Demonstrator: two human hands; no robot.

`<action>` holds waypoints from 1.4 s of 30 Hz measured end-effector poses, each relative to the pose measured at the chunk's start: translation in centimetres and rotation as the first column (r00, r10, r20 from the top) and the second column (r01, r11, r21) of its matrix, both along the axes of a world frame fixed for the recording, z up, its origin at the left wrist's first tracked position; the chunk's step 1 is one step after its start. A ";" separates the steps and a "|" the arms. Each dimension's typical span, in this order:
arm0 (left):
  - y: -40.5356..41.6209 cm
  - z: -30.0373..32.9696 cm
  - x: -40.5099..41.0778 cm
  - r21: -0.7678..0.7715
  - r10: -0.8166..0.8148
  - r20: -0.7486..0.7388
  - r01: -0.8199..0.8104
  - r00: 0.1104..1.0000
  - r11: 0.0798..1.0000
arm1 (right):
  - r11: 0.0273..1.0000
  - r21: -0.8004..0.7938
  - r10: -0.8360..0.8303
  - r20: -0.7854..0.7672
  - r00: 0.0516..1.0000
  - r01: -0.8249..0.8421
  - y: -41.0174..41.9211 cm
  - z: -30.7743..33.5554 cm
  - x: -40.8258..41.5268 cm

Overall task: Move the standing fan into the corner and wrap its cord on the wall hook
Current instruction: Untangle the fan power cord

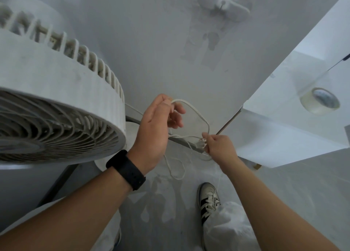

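Cord [197, 114], white and thin, forms an open loop at centre frame, arching from the left hand [157, 129] down and rightward to the right hand [219, 146]; slack strands hang below both hands toward the floor. Left hand, wearing a black wristband [126, 169], pinches the top of the loop between thumb and curled fingers, the remaining fingers loosely bent. Right hand is closed around the lower end of the loop, gripping what appears to be the plug [201, 143], though that detail is small. Wall hook [223, 3], a pale winged fitting, sits at the upper centre-right of the frame, well apart from and directly above the loop. The coming move therefore appears to turn on this vertical relation: the loop must travel upward along the wall, and the left hand, holding the loop's crown, lies nearer the hook. Fan [56, 103] fills the left of the frame, just beside the left forearm, apparently already placed. Tape roll [320, 101] rests on a white shelf [284, 118] at right. A shoe [208, 199] shows at lower centre.
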State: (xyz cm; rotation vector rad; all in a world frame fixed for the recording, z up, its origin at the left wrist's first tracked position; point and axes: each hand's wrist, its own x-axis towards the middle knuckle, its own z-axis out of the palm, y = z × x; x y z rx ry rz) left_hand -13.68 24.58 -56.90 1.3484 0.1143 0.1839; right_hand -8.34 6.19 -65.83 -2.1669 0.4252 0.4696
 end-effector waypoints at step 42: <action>0.7 -5.4 0.2 0.609 -0.283 -0.316 0.422 0.906 0.672 | 0.249 0.847 -0.754 -0.135 0.643 0.470 -1.9 5.9 2.5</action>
